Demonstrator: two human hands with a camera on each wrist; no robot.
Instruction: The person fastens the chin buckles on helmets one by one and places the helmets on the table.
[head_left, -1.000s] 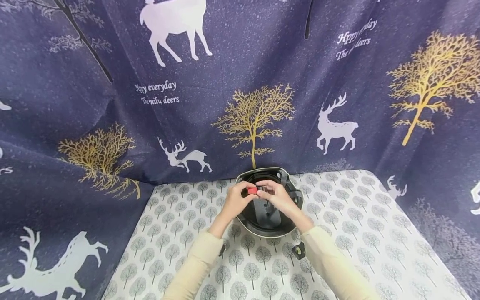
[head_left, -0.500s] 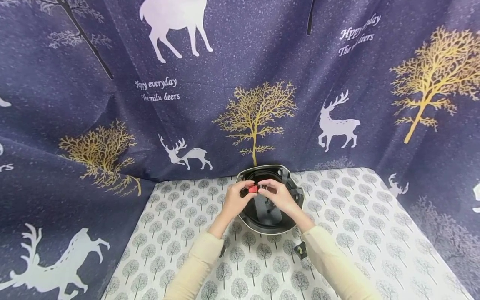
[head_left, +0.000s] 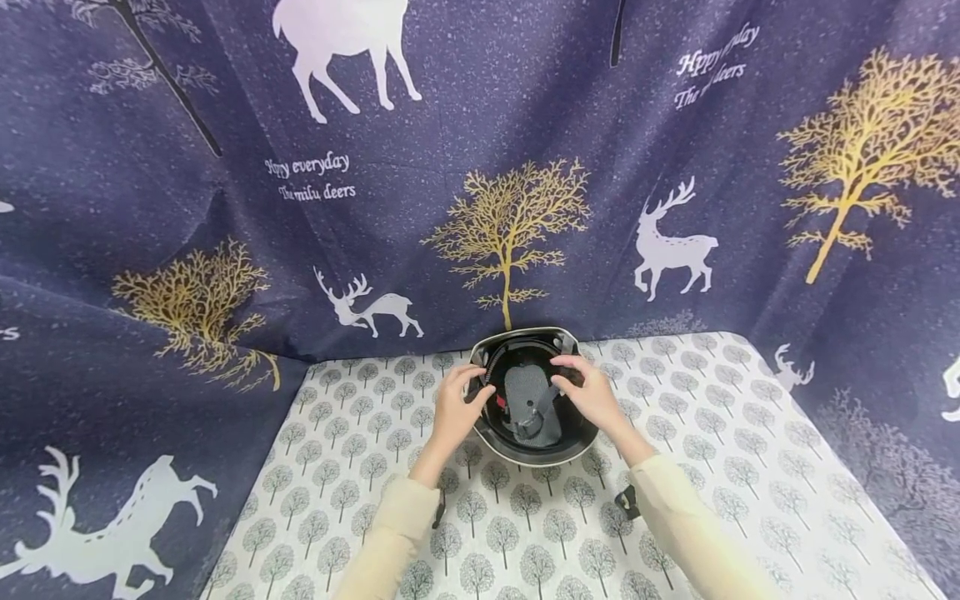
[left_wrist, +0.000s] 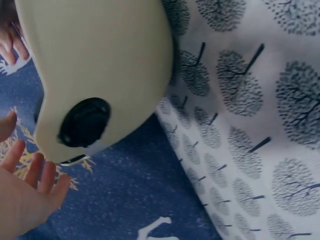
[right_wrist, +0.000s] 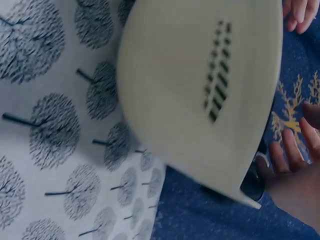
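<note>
An upturned helmet (head_left: 504, 450), cream outside and black inside, rests on the table. Inside it lie a grey pad (head_left: 525, 385), a dark strap (head_left: 546, 402) and a small red buckle piece (head_left: 501, 402). My left hand (head_left: 452, 408) is at the left rim, thumb and fingers parted with nothing between them. Over the right side of the helmet is my right hand (head_left: 597, 398), also spread, its fingertips close to the strap. The left wrist view shows the cream shell (left_wrist: 100, 55) with a round black vent (left_wrist: 86, 122); slotted vents (right_wrist: 219, 75) appear in the right wrist view.
A white cloth with a tree print (head_left: 360, 467) covers the table. Behind stands a dark blue curtain (head_left: 450, 250) with deer and gold trees, close to the helmet's far rim. Small black items (head_left: 628, 502) show beside both sleeves.
Both hands have let go of the red buckle and its strap and moved apart to the helmet's sides. The buckle now lies lower inside the helmet.
</note>
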